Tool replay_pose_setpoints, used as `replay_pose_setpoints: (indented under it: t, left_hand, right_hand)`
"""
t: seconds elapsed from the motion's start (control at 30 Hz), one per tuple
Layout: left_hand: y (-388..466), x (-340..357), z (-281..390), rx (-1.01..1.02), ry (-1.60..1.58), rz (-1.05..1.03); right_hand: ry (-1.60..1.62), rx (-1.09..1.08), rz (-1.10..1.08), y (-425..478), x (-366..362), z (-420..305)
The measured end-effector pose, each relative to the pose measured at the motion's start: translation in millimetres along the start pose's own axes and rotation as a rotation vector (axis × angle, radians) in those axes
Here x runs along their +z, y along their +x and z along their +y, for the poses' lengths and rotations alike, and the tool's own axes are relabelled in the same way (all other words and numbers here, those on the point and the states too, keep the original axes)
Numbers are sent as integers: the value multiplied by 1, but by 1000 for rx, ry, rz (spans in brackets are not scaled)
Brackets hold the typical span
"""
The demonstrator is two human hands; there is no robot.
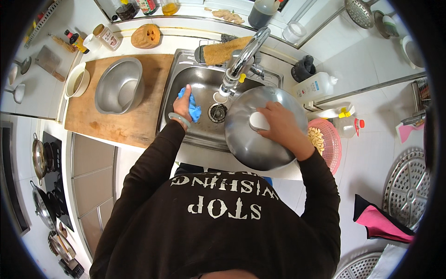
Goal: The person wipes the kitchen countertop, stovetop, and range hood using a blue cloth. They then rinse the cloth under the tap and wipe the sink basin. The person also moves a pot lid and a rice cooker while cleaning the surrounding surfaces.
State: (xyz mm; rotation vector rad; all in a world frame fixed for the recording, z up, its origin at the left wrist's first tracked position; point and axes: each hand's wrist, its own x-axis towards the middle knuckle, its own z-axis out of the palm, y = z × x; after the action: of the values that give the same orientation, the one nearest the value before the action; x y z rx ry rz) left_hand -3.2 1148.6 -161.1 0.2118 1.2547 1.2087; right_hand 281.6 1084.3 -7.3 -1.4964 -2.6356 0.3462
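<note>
My left hand (182, 105) holds a crumpled blue cloth (192, 106) over the left part of the stainless steel sink (202, 134). My right hand (284, 123) grips the white knob (259, 121) of a large domed metal lid (244, 146), which covers the right side of the sink and part of the counter edge. Between my hands, the chrome faucet (240, 59) arches over the basin, and the drain strainer (217, 113) shows below its spout. What lies under the lid is hidden.
A wooden cutting board (115, 127) at left bears a metal strainer bowl (120, 85) and a cream bowl (77, 81). Cut squash (145, 36) sits behind. A loofah (226, 50) lies behind the sink. At right are a pink colander (332, 150), a white bottle (313, 87) and a stone mortar (302, 72).
</note>
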Motion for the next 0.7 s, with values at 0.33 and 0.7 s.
replay_pose_setpoints:
  t: [0.33,0.7]
  left_hand:
    - [17,-11,-25,-60,267,-169]
    - [-45,-25,-50,545,1103,-298]
  right_hand:
    - [-89,85,70,-36,-64,-14]
    - [-68,99,154,-68,-93,4]
